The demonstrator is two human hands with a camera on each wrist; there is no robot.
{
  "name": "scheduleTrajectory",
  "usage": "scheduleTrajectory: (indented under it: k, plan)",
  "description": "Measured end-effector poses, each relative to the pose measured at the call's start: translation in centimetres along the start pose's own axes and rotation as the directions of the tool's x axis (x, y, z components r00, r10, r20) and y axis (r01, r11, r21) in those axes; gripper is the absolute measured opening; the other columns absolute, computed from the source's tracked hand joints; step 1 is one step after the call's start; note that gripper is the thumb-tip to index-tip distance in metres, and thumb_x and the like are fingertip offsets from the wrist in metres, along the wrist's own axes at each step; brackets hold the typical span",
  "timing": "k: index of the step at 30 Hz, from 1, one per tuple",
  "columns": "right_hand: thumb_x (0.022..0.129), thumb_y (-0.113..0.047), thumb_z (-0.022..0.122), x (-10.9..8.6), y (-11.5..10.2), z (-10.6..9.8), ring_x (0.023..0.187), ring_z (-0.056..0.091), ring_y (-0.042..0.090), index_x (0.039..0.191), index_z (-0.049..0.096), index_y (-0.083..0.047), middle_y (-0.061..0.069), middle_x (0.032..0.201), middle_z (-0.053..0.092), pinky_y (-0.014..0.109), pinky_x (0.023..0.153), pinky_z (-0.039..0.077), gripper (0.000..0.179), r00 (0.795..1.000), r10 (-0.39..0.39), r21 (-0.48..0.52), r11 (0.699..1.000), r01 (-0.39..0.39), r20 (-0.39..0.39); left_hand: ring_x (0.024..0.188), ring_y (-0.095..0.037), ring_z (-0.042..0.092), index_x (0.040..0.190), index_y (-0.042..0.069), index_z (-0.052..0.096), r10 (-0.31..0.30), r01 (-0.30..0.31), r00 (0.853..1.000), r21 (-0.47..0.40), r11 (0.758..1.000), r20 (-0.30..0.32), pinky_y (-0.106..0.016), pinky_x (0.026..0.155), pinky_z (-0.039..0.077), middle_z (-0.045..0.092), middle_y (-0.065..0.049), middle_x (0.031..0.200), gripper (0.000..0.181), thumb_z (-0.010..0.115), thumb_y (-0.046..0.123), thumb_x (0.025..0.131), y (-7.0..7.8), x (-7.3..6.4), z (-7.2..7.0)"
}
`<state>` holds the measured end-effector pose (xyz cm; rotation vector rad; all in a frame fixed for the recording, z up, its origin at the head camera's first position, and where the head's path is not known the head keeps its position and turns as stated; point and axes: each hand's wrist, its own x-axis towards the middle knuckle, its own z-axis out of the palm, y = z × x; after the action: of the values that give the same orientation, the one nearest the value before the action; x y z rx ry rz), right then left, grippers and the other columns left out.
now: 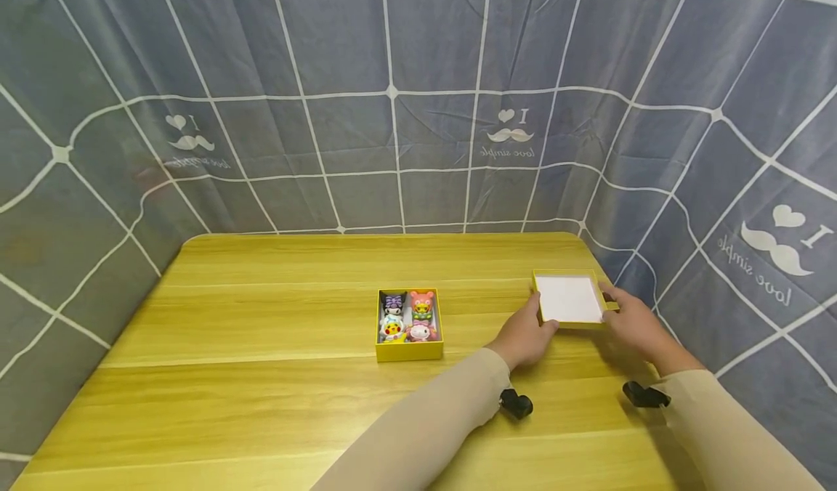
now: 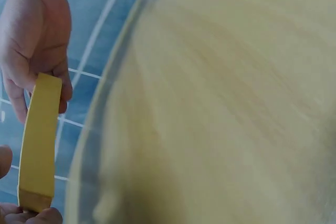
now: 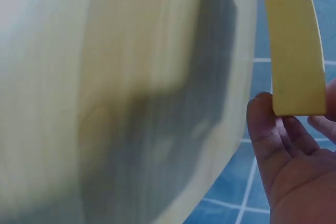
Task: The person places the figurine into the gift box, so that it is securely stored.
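Observation:
A shallow yellow box lid (image 1: 570,299) with a white inside is held up at the right of the table, its hollow side facing the head camera. My left hand (image 1: 526,333) pinches its near left corner, thumb over the rim. On the opposite side, my right hand (image 1: 636,325) grips the right edge. Both wrist views show the lid's plain yellow side wall (image 2: 42,142) edge-on between fingers. Left of the hands, an open yellow box (image 1: 410,351) stands on the table. Inside it sit several small cartoon figures (image 1: 421,305), coloured pink, purple, white and yellow.
The wooden table (image 1: 261,389) ends just beneath the lid at its right edge. Grey curtains (image 1: 340,135) with white grid lines hang behind and on both sides. A small black device (image 1: 516,404) is attached at each wrist.

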<state>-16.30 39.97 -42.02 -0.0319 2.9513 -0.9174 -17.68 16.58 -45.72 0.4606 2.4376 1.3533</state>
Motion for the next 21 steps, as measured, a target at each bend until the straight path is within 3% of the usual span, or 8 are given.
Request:
scheduleTrajectory:
  k: [2, 6, 11, 15, 18, 21]
  plan:
    - [0.1, 0.0, 0.047, 0.0, -0.7, -0.1, 0.125, 0.056, 0.061, 0.161, 0.024, 0.012, 0.045, 0.151, 0.038, 0.039, 0.069, 0.053, 0.067, 1.0, 0.009, 0.046, 0.999, -0.009, 0.0, 0.152, -0.019, 0.045, 0.169, 0.02, 0.025, 0.004, -0.004, 1.0, -0.028, 1.0, -0.019, -0.038, 0.123, 0.041, 0.042, 0.002, 0.168, 0.071, 0.054, 0.046, 0.109, 0.3, -0.3, -0.6]
    - [0.102, -0.001, 0.043, 0.0, -2.3, -0.4, 0.128, 0.053, 0.059, 0.165, 0.018, 0.007, 0.043, 0.154, 0.034, 0.03, 0.06, 0.046, 0.068, 1.0, 0.02, 0.118, 0.993, -0.019, -0.006, 0.147, -0.019, 0.052, 0.168, 0.02, 0.027, 0.012, -0.017, 0.998, -0.077, 0.997, -0.066, -0.038, 0.12, 0.045, 0.048, -0.001, 0.164, 0.067, 0.053, 0.043, 0.11, 1.0, -0.7, -1.8]
    - [0.103, -0.003, 0.042, 0.5, -4.0, -0.7, 0.123, 0.056, 0.053, 0.166, 0.019, 0.004, 0.041, 0.153, 0.037, 0.03, 0.071, 0.045, 0.067, 1.0, -0.008, 0.139, 0.99, 0.012, -0.027, 0.135, -0.018, 0.061, 0.166, 0.021, 0.032, 0.009, -0.032, 0.99, -0.159, 0.987, -0.141, -0.036, 0.105, 0.055, 0.055, -0.005, 0.156, 0.06, 0.052, 0.039, 0.112, 1.8, -1.1, -3.6]
    - [0.106, -0.007, 0.04, 0.7, -5.5, -0.8, 0.126, 0.051, 0.053, 0.167, 0.019, 0.001, 0.04, 0.157, 0.034, 0.038, 0.081, 0.049, 0.065, 1.0, -0.017, 0.155, 0.988, 0.02, -0.02, 0.101, -0.017, 0.068, 0.161, 0.018, 0.038, 0.013, -0.053, 0.982, -0.212, 0.976, -0.186, -0.032, 0.083, 0.053, 0.059, -0.008, 0.149, 0.055, 0.054, 0.035, 0.111, 2.1, -1.4, -5.4]
    - [0.109, -0.013, 0.039, 0.8, -6.8, -0.8, 0.134, 0.046, 0.056, 0.168, 0.018, -0.003, 0.038, 0.16, 0.031, 0.046, 0.09, 0.051, 0.064, 1.0, -0.028, 0.169, 0.985, 0.029, -0.011, 0.099, -0.02, 0.066, 0.159, 0.016, 0.039, 0.02, -0.061, 0.981, -0.205, 0.977, -0.194, -0.034, 0.087, 0.052, 0.053, -0.007, 0.157, 0.054, 0.054, 0.034, 0.111, 2.2, -1.8, -7.1]
    - [0.11, -0.017, 0.041, 1.1, -8.1, -0.5, 0.135, 0.048, 0.055, 0.169, 0.019, -0.007, 0.036, 0.162, 0.032, 0.047, 0.092, 0.051, 0.064, 0.999, -0.049, 0.195, 0.98, 0.05, -0.009, 0.122, -0.023, 0.065, 0.161, 0.017, 0.036, 0.025, -0.061, 0.983, -0.188, 0.98, -0.184, -0.039, 0.105, 0.052, 0.046, -0.006, 0.163, 0.057, 0.056, 0.035, 0.11, 2.1, -2.3, -8.9]
